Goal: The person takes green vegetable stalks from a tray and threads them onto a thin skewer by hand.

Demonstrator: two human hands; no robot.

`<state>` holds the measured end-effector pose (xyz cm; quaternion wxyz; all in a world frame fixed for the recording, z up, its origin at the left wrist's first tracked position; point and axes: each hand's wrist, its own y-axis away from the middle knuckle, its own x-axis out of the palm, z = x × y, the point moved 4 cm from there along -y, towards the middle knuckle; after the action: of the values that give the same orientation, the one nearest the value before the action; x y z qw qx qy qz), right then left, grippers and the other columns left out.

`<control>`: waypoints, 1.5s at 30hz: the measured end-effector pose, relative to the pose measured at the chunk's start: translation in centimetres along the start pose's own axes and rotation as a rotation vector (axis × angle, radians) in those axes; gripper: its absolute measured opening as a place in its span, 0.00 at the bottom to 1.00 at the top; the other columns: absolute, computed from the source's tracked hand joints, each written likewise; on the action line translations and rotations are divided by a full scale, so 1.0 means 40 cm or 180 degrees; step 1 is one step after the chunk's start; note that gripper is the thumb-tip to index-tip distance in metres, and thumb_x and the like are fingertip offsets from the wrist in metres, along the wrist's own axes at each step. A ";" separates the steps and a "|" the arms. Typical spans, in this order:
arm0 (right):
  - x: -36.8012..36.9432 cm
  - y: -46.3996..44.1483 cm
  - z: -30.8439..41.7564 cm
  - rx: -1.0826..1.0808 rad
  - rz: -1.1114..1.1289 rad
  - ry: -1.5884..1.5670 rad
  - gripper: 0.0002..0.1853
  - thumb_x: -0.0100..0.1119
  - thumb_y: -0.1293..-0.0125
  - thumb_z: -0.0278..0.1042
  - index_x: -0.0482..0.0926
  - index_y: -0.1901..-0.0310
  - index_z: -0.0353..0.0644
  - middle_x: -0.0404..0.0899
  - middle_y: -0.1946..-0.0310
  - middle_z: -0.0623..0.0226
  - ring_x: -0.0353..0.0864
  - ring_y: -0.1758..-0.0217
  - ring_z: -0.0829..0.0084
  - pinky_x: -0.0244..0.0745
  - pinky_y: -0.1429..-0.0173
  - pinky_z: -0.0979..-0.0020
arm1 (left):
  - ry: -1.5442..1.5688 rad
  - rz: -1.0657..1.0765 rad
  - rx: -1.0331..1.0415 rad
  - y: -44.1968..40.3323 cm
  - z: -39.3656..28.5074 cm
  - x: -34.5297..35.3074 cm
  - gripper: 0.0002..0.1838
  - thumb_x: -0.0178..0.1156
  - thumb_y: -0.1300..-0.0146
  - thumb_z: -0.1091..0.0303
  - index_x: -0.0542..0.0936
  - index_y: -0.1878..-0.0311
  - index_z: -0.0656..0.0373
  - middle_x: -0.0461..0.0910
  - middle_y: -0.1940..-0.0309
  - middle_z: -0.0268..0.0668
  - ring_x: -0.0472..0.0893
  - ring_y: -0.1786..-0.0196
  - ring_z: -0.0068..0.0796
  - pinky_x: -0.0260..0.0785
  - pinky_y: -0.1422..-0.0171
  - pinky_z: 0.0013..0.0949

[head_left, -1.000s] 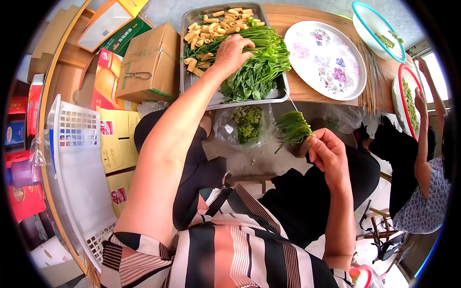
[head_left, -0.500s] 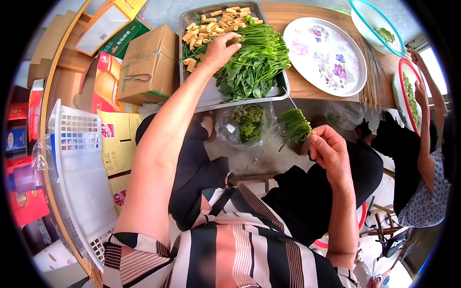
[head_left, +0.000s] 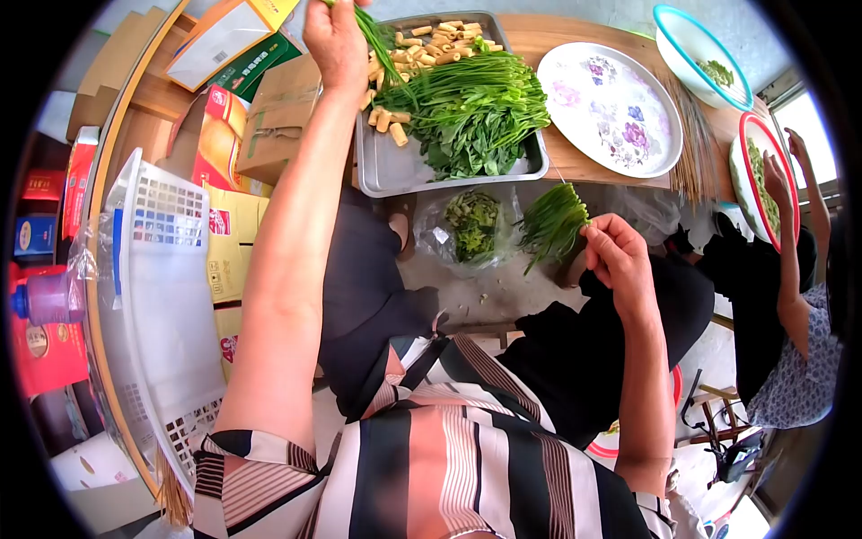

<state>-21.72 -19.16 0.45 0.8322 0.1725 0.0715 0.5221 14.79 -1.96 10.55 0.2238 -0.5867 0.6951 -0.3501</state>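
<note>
My left hand [head_left: 337,40] is raised above the left end of the metal tray [head_left: 382,171], closed on long green stems that trail down to the right. In the tray lie a heap of green leafy stems [head_left: 476,108] and, behind and left of it, short tan rolls [head_left: 431,45]. Below the tray's right side, my right hand [head_left: 615,251] pinches the end of a thin skewer [head_left: 557,169]. A bunch of green stems [head_left: 555,223] is threaded on it, close against my fingertips.
A flowered white plate [head_left: 611,108] and thin sticks [head_left: 696,135] lie on the wooden table. Bowls [head_left: 700,58] stand at the right, near a co-worker's hands [head_left: 779,180]. A bag of greens [head_left: 471,225] sits below the tray; boxes and a white basket [head_left: 171,296] are left.
My left hand has lifted from the heap toward the upper left, now with green stems in it. My right hand stays nearly in place with the skewer. The view has shifted slightly.
</note>
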 end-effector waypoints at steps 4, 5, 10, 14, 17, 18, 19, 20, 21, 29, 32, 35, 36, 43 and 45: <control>-0.006 -0.001 -0.010 -0.0152 -0.0081 0.0003 0.06 0.54 0.31 0.33 0.75 0.65 0.41 0.69 0.82 0.78 0.56 0.83 0.89 0.48 0.80 0.83 | 0.0628 -0.0068 0.0770 -0.109 -0.159 -0.014 0.09 0.51 0.29 0.69 0.76 0.51 0.62 0.77 0.61 0.35 0.77 0.57 0.24 0.71 0.48 0.30; -0.008 0.001 -0.012 -0.0200 -0.0085 -0.0041 0.06 0.54 0.31 0.33 0.75 0.65 0.41 0.69 0.82 0.78 0.56 0.84 0.89 0.48 0.80 0.83 | 0.0783 -0.0099 0.0811 -0.124 -0.214 -0.013 0.09 0.51 0.29 0.70 0.76 0.51 0.63 0.77 0.62 0.34 0.76 0.58 0.22 0.71 0.50 0.29; -0.015 0.025 0.004 -0.0330 -0.0182 0.0110 0.06 0.55 0.31 0.33 0.75 0.65 0.41 0.69 0.82 0.78 0.56 0.85 0.90 0.47 0.81 0.84 | 0.1227 0.0427 0.0269 -0.055 -0.436 0.016 0.12 0.50 0.29 0.70 0.73 0.46 0.63 0.75 0.67 0.34 0.71 0.70 0.19 0.67 0.62 0.22; 0.015 0.096 0.076 -0.0518 -0.0399 0.0137 0.06 0.54 0.31 0.33 0.75 0.63 0.41 0.69 0.82 0.78 0.57 0.85 0.90 0.47 0.82 0.85 | 0.1745 0.0883 -0.1295 0.108 -0.399 0.004 0.09 0.58 0.33 0.64 0.75 0.57 0.60 0.77 0.71 0.34 0.70 0.73 0.19 0.63 0.65 0.23; 0.053 0.158 0.121 -0.0619 -0.0437 0.0220 0.06 0.53 0.30 0.33 0.74 0.62 0.40 0.70 0.82 0.77 0.58 0.85 0.90 0.49 0.81 0.85 | 0.2246 0.0913 -0.2400 0.266 -0.349 0.011 0.09 0.61 0.35 0.64 0.77 0.61 0.59 0.78 0.70 0.34 0.73 0.74 0.19 0.68 0.70 0.23; 0.070 0.175 0.131 -0.0673 -0.0371 0.0209 0.06 0.53 0.30 0.32 0.75 0.62 0.39 0.70 0.83 0.76 0.58 0.85 0.90 0.50 0.81 0.85 | 0.2242 0.0873 -0.2626 0.309 -0.343 0.013 0.08 0.61 0.35 0.65 0.77 0.62 0.59 0.78 0.69 0.33 0.75 0.74 0.20 0.69 0.70 0.24; 0.085 0.188 0.137 -0.0724 -0.0298 0.0200 0.06 0.52 0.30 0.32 0.75 0.61 0.39 0.70 0.83 0.76 0.58 0.85 0.90 0.50 0.81 0.85 | 0.2407 0.0935 -0.2919 0.350 -0.330 0.007 0.07 0.60 0.34 0.66 0.78 0.58 0.57 0.77 0.65 0.33 0.73 0.71 0.22 0.67 0.65 0.27; 0.096 0.199 0.138 -0.0728 -0.0277 0.0297 0.06 0.52 0.30 0.30 0.75 0.61 0.38 0.71 0.83 0.76 0.59 0.85 0.89 0.51 0.80 0.85 | 0.2456 0.0892 -0.3065 0.380 -0.323 0.005 0.06 0.60 0.35 0.67 0.78 0.57 0.57 0.77 0.65 0.32 0.73 0.70 0.22 0.67 0.65 0.27; 0.107 0.207 0.137 -0.0716 -0.0269 0.0321 0.06 0.52 0.30 0.30 0.75 0.61 0.38 0.71 0.83 0.76 0.59 0.85 0.89 0.51 0.80 0.85 | 0.2502 0.0850 -0.3215 0.404 -0.319 0.002 0.07 0.61 0.35 0.68 0.78 0.57 0.57 0.77 0.66 0.32 0.73 0.70 0.22 0.67 0.65 0.26; 0.193 0.247 0.142 -0.0728 -0.0104 0.0759 0.04 0.54 0.31 0.27 0.75 0.61 0.36 0.68 0.84 0.79 0.62 0.81 0.90 0.55 0.76 0.84 | 0.2571 0.0737 -0.3628 0.459 -0.344 -0.017 0.09 0.62 0.37 0.69 0.78 0.55 0.59 0.77 0.68 0.31 0.72 0.73 0.19 0.62 0.70 0.24; 0.215 0.252 0.143 -0.0859 -0.0034 0.0943 0.03 0.54 0.32 0.25 0.75 0.62 0.35 0.68 0.85 0.77 0.62 0.82 0.89 0.57 0.76 0.82 | 0.2553 0.0695 -0.3679 0.460 -0.353 -0.029 0.09 0.63 0.37 0.68 0.78 0.55 0.60 0.77 0.69 0.31 0.72 0.74 0.19 0.62 0.71 0.24; 0.231 0.262 0.154 -0.0913 -0.0030 0.1093 0.03 0.54 0.33 0.25 0.75 0.62 0.35 0.68 0.85 0.76 0.62 0.82 0.88 0.57 0.76 0.82 | 0.2536 0.0702 -0.3779 0.461 -0.363 -0.042 0.10 0.63 0.37 0.68 0.78 0.56 0.62 0.77 0.70 0.31 0.71 0.75 0.19 0.61 0.72 0.24; 0.236 0.265 0.157 -0.0918 -0.0037 0.1108 0.03 0.54 0.33 0.25 0.75 0.62 0.35 0.68 0.85 0.76 0.62 0.82 0.88 0.57 0.76 0.82 | 0.2534 0.0697 -0.3762 0.459 -0.370 -0.046 0.10 0.63 0.37 0.68 0.79 0.56 0.62 0.77 0.70 0.31 0.71 0.76 0.18 0.60 0.73 0.23; 0.261 0.287 0.168 -0.0971 0.0002 0.1175 0.04 0.54 0.33 0.26 0.75 0.63 0.35 0.68 0.86 0.76 0.63 0.82 0.87 0.58 0.76 0.81 | 0.2553 0.0673 -0.3641 0.450 -0.406 -0.074 0.10 0.64 0.38 0.68 0.79 0.57 0.63 0.78 0.71 0.31 0.68 0.79 0.15 0.56 0.77 0.21; 0.262 0.290 0.171 -0.0989 0.0023 0.1235 0.04 0.54 0.33 0.26 0.75 0.63 0.35 0.68 0.86 0.76 0.63 0.82 0.87 0.58 0.76 0.81 | 0.2552 0.0648 -0.3620 0.448 -0.413 -0.077 0.10 0.64 0.39 0.68 0.79 0.57 0.62 0.78 0.71 0.31 0.68 0.79 0.15 0.56 0.78 0.20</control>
<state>-24.81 -6.68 11.63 0.8176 -0.0607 0.1481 0.5532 -8.29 5.93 7.64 -0.3596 -0.3705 0.8507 -0.0989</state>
